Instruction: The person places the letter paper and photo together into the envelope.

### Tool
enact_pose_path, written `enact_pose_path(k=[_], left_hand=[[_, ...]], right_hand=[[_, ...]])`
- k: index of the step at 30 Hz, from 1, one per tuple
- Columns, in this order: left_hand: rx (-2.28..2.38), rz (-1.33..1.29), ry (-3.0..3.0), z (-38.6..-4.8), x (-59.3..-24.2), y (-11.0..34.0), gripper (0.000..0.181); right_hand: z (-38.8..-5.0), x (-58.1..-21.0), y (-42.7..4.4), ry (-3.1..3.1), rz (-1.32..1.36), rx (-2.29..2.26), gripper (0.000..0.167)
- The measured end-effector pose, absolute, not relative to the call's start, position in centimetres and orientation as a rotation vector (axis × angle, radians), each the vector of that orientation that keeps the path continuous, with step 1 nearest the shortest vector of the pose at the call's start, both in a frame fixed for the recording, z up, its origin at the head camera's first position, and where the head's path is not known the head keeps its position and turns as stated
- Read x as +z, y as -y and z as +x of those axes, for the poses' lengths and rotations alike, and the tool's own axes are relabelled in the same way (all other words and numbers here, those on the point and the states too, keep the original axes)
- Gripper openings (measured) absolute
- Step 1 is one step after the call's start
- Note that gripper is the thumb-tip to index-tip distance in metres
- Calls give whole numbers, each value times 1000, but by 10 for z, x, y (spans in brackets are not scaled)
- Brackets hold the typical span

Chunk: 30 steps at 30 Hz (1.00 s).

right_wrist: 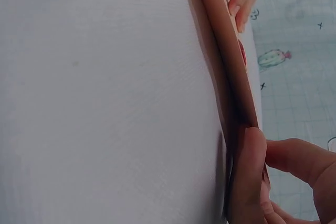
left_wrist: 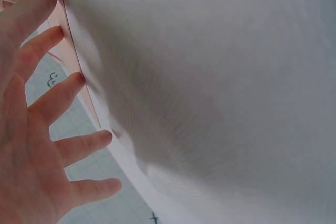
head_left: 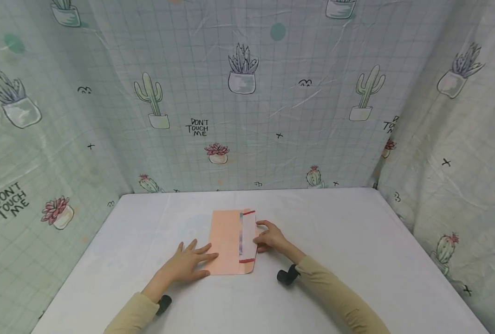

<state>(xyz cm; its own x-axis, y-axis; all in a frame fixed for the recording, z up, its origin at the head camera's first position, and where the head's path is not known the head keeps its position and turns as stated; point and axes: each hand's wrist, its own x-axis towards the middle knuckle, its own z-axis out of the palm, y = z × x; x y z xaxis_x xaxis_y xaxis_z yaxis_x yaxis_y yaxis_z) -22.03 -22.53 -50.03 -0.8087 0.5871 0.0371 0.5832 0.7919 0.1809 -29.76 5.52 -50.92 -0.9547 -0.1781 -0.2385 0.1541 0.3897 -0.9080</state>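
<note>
A flat peach-coloured booklet (head_left: 225, 241) lies on the white table, its lower right corner rounded. Along its right part runs a white strip (head_left: 249, 236) with red ends and a narrow bluish band on its left side. My left hand (head_left: 185, 265) has its fingers spread, and fingertips touch the booklet's left edge. At the right edge, my right hand (head_left: 270, 237) pinches the booklet between thumb and fingers. The right wrist view shows this edge (right_wrist: 231, 45) raised off the table, with a dark gap below. What lies inside the booklet is hidden.
The white table (head_left: 335, 222) stretches out on both sides of the booklet. Behind and beside it hangs a curtain (head_left: 281, 102) printed with cacti. A black wrist device (head_left: 287, 275) sits by the right cuff, another (head_left: 164, 304) by the left.
</note>
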Motion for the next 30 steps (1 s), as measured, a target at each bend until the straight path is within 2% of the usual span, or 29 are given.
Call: enact_pose_path(k=[3, 6, 12, 14, 20, 25, 30], left_hand=[[290, 959, -2949, -221, -500, 225, 49], [299, 955, -2943, -220, -500, 225, 49], [316, 942, -2946, -219, -499, 225, 49], [321, 936, -2947, -219, -500, 225, 49], [324, 920, -2948, -220, -500, 225, 48], [317, 921, -2946, -221, -501, 225, 48], [303, 933, -2943, -220, -501, 226, 49]], right_hand=[[-296, -509, -56, -2431, -79, -1539, 66], [-294, -507, -59, -2627, -266, -1374, 62], [-285, -497, -66, -3003, -852, -664, 28], [-282, -494, -68, -3017, -1030, -449, 23], [-277, -493, -79, -2934, -1406, 19, 31], [-279, -495, -89, -2834, -1499, 248, 42], [-278, -494, -97, -2758, -1563, 266, 49]])
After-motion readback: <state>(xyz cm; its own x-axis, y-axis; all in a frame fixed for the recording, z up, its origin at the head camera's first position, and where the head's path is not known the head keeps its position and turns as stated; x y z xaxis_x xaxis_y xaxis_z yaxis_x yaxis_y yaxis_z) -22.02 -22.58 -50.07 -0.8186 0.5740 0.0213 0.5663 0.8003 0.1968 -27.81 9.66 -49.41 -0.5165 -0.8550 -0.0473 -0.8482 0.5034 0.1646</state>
